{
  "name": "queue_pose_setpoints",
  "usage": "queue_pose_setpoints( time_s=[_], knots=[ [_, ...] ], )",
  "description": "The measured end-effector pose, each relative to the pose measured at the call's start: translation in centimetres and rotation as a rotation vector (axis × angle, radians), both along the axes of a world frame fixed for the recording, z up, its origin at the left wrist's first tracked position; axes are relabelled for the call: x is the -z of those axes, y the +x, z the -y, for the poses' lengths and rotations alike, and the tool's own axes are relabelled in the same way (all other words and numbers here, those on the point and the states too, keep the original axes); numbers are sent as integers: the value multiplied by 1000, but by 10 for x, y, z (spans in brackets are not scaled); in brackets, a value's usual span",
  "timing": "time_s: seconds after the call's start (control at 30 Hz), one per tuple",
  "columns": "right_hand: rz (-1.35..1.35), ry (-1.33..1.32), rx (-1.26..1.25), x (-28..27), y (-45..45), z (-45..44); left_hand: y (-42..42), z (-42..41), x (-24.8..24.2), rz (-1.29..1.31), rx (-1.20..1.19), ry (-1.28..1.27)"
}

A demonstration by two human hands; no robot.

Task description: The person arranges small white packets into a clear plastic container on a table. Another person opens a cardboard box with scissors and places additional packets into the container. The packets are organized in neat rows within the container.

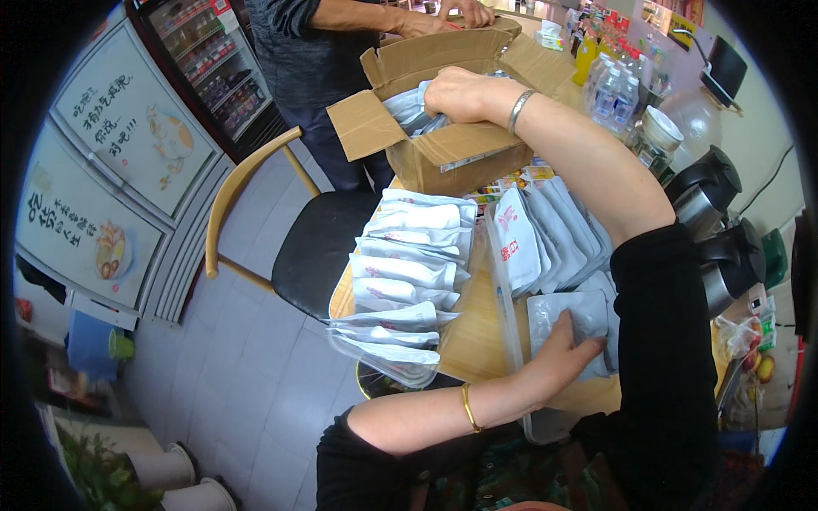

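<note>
My right hand (457, 96) reaches into an open cardboard box (418, 167) that holds silvery-white foil pouches (404, 107); its fingertips are hidden, so I cannot tell whether it grips one. Nearer me, my left hand (569, 351) lies with fingers spread on a flat pouch (551, 313) in a clear plastic bin (501, 290). Behind that hand, a leaning stack of printed pouches (519, 246) fills the far part of this bin. To the left, another clear container (409, 377) holds a row of upright pouches (409, 274).
A co-worker (300, 76) stands beyond the box, hands at its far flaps. A black-seated wooden chair (326, 255) touches the table's left side. Plastic bottles (613, 96), a lidded jar (655, 137) and two vacuum jugs (728, 262) line the right. Bare wooden tabletop (476, 338) shows between the containers.
</note>
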State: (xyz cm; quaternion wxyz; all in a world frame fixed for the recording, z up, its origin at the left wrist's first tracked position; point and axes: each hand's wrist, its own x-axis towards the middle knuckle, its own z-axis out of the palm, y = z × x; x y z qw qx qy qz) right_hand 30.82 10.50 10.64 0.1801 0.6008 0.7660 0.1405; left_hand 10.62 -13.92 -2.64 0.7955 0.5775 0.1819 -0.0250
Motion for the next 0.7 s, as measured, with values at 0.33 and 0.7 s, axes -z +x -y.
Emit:
queue_pose_setpoints(
  time_s=[0.33,0.7],
  knots=[
    [-235,-15,2,14,11,-9,-1,-1,-5,16,2,-20],
    [-257,188,-43,2,16,9,1,0,1,61,-45,-51]
  ],
)
